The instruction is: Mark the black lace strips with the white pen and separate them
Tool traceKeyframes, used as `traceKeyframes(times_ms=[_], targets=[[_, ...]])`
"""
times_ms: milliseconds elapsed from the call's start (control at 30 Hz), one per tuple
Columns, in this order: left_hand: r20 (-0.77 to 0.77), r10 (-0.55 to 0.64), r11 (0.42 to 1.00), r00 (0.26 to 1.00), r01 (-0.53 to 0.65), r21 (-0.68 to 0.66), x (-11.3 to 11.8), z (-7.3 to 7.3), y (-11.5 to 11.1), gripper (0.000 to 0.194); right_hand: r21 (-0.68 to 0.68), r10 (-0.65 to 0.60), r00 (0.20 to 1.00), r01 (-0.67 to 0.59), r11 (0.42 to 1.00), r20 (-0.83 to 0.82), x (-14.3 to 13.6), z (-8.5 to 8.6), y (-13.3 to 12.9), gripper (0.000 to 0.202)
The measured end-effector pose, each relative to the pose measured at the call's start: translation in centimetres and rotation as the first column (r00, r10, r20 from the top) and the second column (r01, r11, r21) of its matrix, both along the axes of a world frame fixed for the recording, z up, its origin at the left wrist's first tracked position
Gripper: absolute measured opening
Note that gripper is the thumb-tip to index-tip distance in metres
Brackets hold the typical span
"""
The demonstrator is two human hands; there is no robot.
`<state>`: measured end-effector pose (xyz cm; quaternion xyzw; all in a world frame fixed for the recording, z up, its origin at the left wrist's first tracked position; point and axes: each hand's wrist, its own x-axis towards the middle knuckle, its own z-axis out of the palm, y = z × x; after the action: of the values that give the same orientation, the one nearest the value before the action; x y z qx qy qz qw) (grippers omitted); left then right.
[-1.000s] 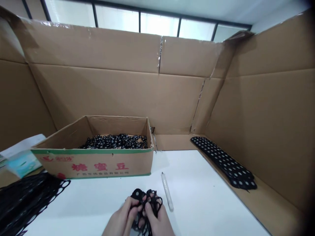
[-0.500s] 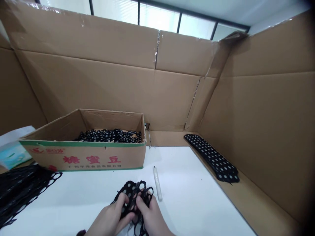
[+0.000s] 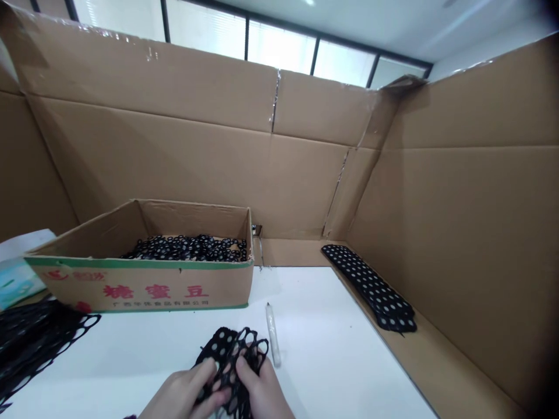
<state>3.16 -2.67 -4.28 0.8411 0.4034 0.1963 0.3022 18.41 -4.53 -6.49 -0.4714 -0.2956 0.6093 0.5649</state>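
Observation:
My left hand (image 3: 186, 389) and my right hand (image 3: 263, 385) are close together low in the middle of the view, both closed on a bunched piece of black fabric with round holes (image 3: 220, 343). Skin shows pink through some of the holes. The left fingers and thumb pinch its near left part, while the right thumb presses on the side with looser loops. A white pen-like stick with a dark tip (image 3: 272, 337) lies on the white table just beyond my right hand, apart from it.
An open cardboard box (image 3: 144, 285) holds a heap of small black ring-like scraps (image 3: 187, 248). Black holed fabric (image 3: 39, 337) lies at the left edge near a pale packet (image 3: 20, 282). Dotted black strips (image 3: 371, 288) lie along the right cardboard wall (image 3: 471, 244).
The fabric is spread a little wider between my hands, with more of its holes showing. Both hands sit slightly further left. The whole view has shifted a little with the head.

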Motion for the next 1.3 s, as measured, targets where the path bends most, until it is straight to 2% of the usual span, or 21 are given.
traceKeyframes(times_ms=[100,167,267,300,367,400,467,567,700,833,967,1100,1233,1300], targets=[[0.188,0.084,0.977,0.978,-0.044,-0.208,0.7,0.9,0.1,0.029,-0.016,-0.019,0.999,0.018,1.0,-0.044,-0.5,0.7,0.0,0.055],[0.252,0.176,0.962,0.952,-0.111,-0.251,0.6,1.3,0.7,0.033,-0.032,0.005,0.998,-0.007,0.999,-0.064,-0.7,1.1,-0.1,0.052],[0.275,0.367,0.927,0.889,-0.323,-0.192,-1.0,2.0,2.6,0.035,-0.104,-0.024,0.997,0.016,0.994,-0.077,-0.4,1.5,-0.2,0.042],[0.295,0.455,0.89,0.84,-0.425,-0.163,-1.7,2.3,3.3,0.035,-0.141,-0.046,0.996,0.035,0.989,-0.073,-0.2,1.7,-0.3,0.038],[0.358,0.613,0.776,0.704,-0.621,-0.108,-3.0,2.9,4.3,0.033,-0.176,-0.08,0.996,0.072,0.982,-0.042,0.2,2.0,-0.4,0.033],[0.349,0.632,0.753,0.692,-0.655,-0.064,-3.3,3.1,4.5,0.031,-0.17,-0.08,0.997,0.077,0.982,-0.012,0.4,2.2,-0.4,0.032],[0.265,0.61,0.774,0.747,-0.633,0.002,-2.9,3.2,4.0,0.028,-0.122,-0.04,0.998,0.047,0.991,0.057,0.8,2.6,-0.5,0.033],[0.145,0.476,0.873,0.867,-0.486,0.037,-0.8,3.1,2.5,0.022,0.003,-0.008,0.99,0.007,1.0,0.144,1.0,3.1,-0.6,0.035],[0.161,0.35,0.936,0.923,-0.352,-0.021,2.0,3.4,1.7,0.014,0.039,-0.004,0.977,-0.004,0.999,0.214,1.1,3.1,-0.4,0.035],[0.172,0.266,0.964,0.949,-0.259,-0.06,3.2,3.6,2.3,0.024,0.078,0.002,0.988,-0.014,0.997,0.155,1.1,2.9,-0.2,0.032],[0.216,0.177,0.976,0.96,-0.144,-0.164,3.6,2.8,2.1,0.026,0.049,0.02,0.995,-0.025,0.998,0.093,0.9,2.6,-0.2,0.032],[0.251,0.166,0.972,0.954,-0.114,-0.208,3.6,2.4,1.5,0.029,0.02,0.011,0.995,-0.013,1.0,0.103,1.0,2.6,-0.4,0.032],[0.263,0.118,0.967,0.957,-0.051,-0.249,3.6,2.5,1.3,0.032,-0.07,-0.001,0.994,0.009,0.997,0.112,1.0,2.6,-0.4,0.034],[0.299,0.137,0.949,0.944,-0.039,-0.314,3.7,2.3,1.5,0.031,-0.091,-0.001,0.997,0.008,0.996,0.074,1.0,2.5,-0.4,0.035]])
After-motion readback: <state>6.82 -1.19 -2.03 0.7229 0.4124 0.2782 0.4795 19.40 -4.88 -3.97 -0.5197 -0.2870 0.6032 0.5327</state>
